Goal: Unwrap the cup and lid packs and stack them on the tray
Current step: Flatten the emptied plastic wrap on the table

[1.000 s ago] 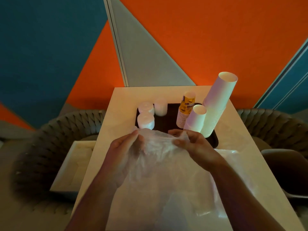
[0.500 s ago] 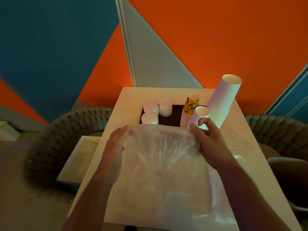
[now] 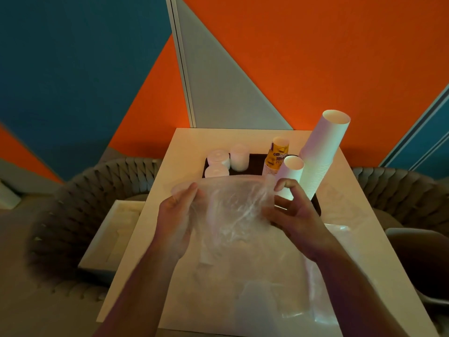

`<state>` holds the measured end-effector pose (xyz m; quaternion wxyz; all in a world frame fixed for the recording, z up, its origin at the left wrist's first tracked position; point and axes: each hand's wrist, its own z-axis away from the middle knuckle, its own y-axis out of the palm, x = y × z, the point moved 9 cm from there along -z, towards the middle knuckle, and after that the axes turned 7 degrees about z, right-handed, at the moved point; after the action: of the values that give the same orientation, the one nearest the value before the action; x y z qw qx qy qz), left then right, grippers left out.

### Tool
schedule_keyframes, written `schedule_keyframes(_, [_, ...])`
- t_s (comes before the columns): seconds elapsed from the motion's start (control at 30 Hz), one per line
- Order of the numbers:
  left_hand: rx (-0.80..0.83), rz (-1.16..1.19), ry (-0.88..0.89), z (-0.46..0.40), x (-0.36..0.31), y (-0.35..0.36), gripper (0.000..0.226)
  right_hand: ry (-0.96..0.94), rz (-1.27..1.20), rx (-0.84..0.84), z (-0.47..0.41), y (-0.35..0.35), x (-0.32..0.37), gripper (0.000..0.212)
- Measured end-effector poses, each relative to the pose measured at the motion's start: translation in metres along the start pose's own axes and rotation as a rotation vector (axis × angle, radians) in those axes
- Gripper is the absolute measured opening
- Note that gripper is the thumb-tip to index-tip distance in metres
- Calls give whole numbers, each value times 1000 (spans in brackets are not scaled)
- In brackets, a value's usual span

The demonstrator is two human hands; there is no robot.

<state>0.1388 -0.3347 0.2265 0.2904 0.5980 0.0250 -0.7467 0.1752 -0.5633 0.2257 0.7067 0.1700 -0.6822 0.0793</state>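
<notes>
A clear plastic wrapper (image 3: 233, 210) is stretched between my hands above the white table (image 3: 184, 147). My left hand (image 3: 175, 220) grips its left edge, fingers curled into the film. My right hand (image 3: 294, 215) pinches its right edge. Behind it lies a dark tray (image 3: 255, 159). On the tray stand a tall stack of white cups (image 3: 323, 154), a shorter white cup stack (image 3: 291, 169), a yellow printed cup stack (image 3: 277, 156) and three short stacks of white lids (image 3: 218, 159). The tray's near edge is hidden by the wrapper.
More loose clear plastic (image 3: 303, 300) lies on the near part of the table. A white box (image 3: 114, 237) sits on the woven seat to the left. Woven chairs (image 3: 398, 190) flank the table, and an orange and blue wall stands behind.
My hands have spread the wrapper's top edge wider and lifted it. The right hand moved right toward the short cup stack. The view shifted a little.
</notes>
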Motion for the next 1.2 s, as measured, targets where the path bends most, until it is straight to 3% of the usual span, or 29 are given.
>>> schedule_keyframes(0.13, [-43, 3, -15, -7, -6, -19, 31, -33, -11, -126, -6, -1, -5, 32])
schedule_keyframes(0.23, [-105, 22, 7, -19, -14, -42, 26, -44, -41, -119, -9, 5, -3, 21])
schedule_keyframes(0.33, [-123, 46, 16, -28, -21, -60, 22, -15, 64, -24, -13, 14, -2, 54])
schedule_keyframes(0.4, [17, 81, 15, -32, -25, -58, 25, -2, 132, 57, -16, 24, 3, 72])
schedule_keyframes(0.53, [421, -71, -26, -27, -14, -40, 60, -24, 190, 100, -19, 40, 13, 90])
schedule_keyframes(0.63, [411, -145, -22, -30, -6, -48, 29, -27, 150, 65, -21, 42, 15, 98])
schedule_keyframes(0.7, [373, -91, -34, -32, -10, -53, 8, -13, 78, 42, -23, 43, 12, 90])
schedule_keyframes(0.77, [378, -103, -23, -32, -13, -54, 20, 4, 22, 15, -25, 47, 6, 69])
schedule_keyframes(0.83, [379, -101, -26, -34, -15, -55, 23, 30, 11, -14, -28, 52, -1, 62])
schedule_keyframes(0.97, [499, 45, -152, -38, 2, -58, 30, 36, 6, -11, -30, 56, -2, 88])
schedule_keyframes(1.0, [517, 53, -197, -36, 8, -58, 37, 30, 23, -11, -29, 56, 0, 93])
schedule_keyframes(1.07, [562, -38, -240, -29, 22, -56, 81, 25, 62, -18, -29, 54, 2, 98])
schedule_keyframes(1.1, [576, -138, -219, -24, 27, -52, 92, 29, 76, -23, -29, 54, 1, 101])
schedule_keyframes(1.2, [458, -327, -79, -17, 23, -40, 66, 50, 92, -29, -31, 57, 2, 106])
